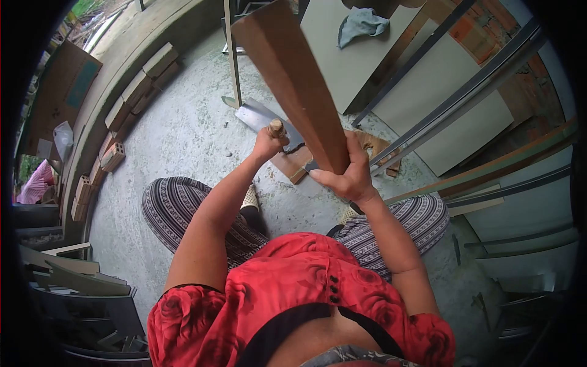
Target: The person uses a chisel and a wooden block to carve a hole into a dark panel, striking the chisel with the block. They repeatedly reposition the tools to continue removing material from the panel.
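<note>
My left hand (271,144) is closed in a fist around a round wooden handle (277,126), its end pointing up at me. What the handle belongs to is hidden below the fist. A shiny, slightly curved metal sheet (252,116) lies just beyond that hand, overlapping it in view. Closed around the near end of a long, thick brown wooden block (299,92) is my right hand (351,171); the block widens and tilts up and away. Below both hands, a flat brown board (287,166) rests on the concrete floor, partly covered by the block.
A pale panel (333,67) with a blue cloth (362,27) stands ahead. Long metal profiles (458,101) slant along the right. Bricks (137,88) line the left ledge, with a cardboard box (64,92) behind. Stacked offcuts (85,293) sit at lower left. My bent legs flank the work.
</note>
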Action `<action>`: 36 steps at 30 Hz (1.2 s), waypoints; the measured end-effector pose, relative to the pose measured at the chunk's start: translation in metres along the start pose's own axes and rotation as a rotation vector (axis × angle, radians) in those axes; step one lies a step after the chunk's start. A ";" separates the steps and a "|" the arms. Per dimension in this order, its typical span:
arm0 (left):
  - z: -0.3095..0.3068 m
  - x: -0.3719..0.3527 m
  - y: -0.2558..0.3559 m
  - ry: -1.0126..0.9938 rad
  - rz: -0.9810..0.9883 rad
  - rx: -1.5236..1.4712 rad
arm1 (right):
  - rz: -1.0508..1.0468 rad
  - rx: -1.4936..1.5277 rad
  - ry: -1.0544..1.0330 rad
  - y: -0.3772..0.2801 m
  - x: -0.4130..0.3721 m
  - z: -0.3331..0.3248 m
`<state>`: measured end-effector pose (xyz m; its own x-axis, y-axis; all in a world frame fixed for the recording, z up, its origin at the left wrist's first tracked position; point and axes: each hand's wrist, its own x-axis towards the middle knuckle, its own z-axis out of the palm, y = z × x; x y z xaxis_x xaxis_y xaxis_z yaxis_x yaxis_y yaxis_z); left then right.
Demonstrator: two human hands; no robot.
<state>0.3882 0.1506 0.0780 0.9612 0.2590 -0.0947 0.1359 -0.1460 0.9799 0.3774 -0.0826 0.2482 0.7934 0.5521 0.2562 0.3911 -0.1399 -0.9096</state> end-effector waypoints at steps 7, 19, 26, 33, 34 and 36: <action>-0.006 0.001 0.001 -0.134 -0.054 -0.032 | 0.403 -0.428 -0.261 0.067 -0.012 0.011; 0.000 -0.001 0.005 -0.010 -0.031 0.088 | 0.067 0.001 0.065 0.033 -0.012 0.009; -0.001 -0.003 0.002 -0.081 -0.040 -0.083 | 0.297 -0.175 -0.133 0.063 -0.012 0.017; -0.015 0.004 -0.016 0.082 -0.108 -0.051 | 0.589 0.644 -0.062 0.037 -0.001 0.002; -0.018 0.004 -0.020 0.095 -0.141 -0.085 | 0.624 0.638 -0.060 0.040 -0.003 0.002; -0.026 0.002 -0.018 0.090 -0.160 -0.153 | 0.661 0.626 -0.060 0.044 -0.006 0.005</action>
<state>0.3814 0.1781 0.0645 0.9043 0.3520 -0.2417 0.2403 0.0484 0.9695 0.3876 -0.0885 0.2050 0.7336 0.5620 -0.3821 -0.4734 0.0192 -0.8806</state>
